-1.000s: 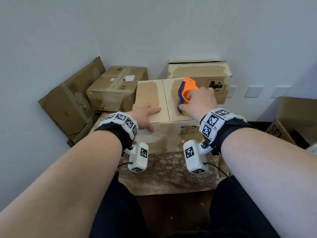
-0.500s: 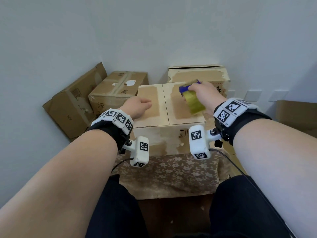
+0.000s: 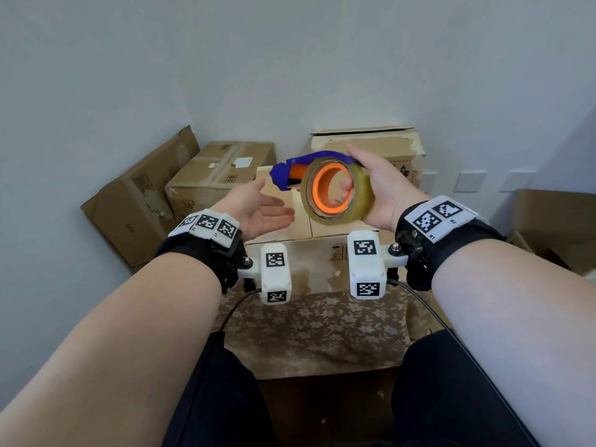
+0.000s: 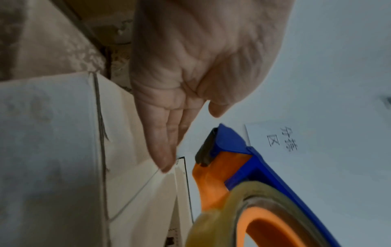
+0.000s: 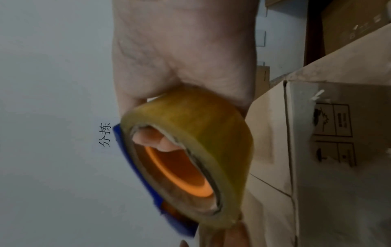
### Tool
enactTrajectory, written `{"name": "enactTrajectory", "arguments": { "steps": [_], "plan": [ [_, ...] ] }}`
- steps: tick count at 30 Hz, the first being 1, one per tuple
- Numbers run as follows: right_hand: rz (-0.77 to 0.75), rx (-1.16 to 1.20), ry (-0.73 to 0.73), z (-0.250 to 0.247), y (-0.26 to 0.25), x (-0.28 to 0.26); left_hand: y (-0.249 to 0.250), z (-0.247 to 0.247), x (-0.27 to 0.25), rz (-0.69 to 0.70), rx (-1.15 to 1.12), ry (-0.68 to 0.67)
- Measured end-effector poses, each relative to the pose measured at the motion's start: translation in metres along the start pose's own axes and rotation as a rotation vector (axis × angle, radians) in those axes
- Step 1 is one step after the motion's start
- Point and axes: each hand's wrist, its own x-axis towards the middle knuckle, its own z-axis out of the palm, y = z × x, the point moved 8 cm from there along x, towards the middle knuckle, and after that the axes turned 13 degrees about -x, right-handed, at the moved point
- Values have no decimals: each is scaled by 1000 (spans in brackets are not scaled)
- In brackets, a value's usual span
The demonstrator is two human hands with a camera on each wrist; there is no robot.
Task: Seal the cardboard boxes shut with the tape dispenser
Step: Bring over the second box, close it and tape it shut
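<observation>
1. Cardboard box (image 3: 283, 221) – sits closed on a floral-patterned cloth (image 3: 316, 333) over the table, directly ahead; its two top flaps meet at a centre seam that looks bare of tape.
2. More cardboard boxes around it – one behind (image 3: 367, 143) against the wall, one to the left (image 3: 219, 175) bearing a white label, and a tilted one (image 3: 138, 201) leaning at far left.
3. Right hand (image 3: 383, 191) – raised above the front box, fingers curled through the orange core, grasping the tape dispenser (image 3: 335, 191).
4. Tape dispenser – held in the air, touching no box; yellowish clear tape roll faces the head camera, blue frame and cutter end point left toward the other hand.
5. Left hand (image 3: 258, 211) – palm up, fingers straight and relaxed, holding nothing; it hovers just beside the cutter end, apart from it, over the front box's left flap.
</observation>
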Motion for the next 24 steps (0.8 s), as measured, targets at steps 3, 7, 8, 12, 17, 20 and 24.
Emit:
{"name": "enactTrajectory", "arguments": {
  "steps": [3, 7, 8, 12, 17, 20, 24],
  "plan": [
    [-17, -56, -1, 2, -1, -5, 4, -4, -3, 27, -141, 18],
    [-38, -37, 21, 0, 0, -6, 3, -7, -5, 62, -246, 36],
    [-41, -48, 20, 0, 0, -7, 2, -7, -4, 66, -256, 41],
    [-55, -165, 8, 1, 0, -7, -1, -14, -2, 64, -276, 52],
    [-58, -331, 11, 1, 4, 4, -1, -25, 0, 66, -282, 71],
    [-34, -375, 12, 2, 10, 8, -1, -30, 1, 60, -272, 97],
    [-47, -412, 27, 6, 10, 8, 0, -33, 0, 59, -260, 102]
  ]
}}
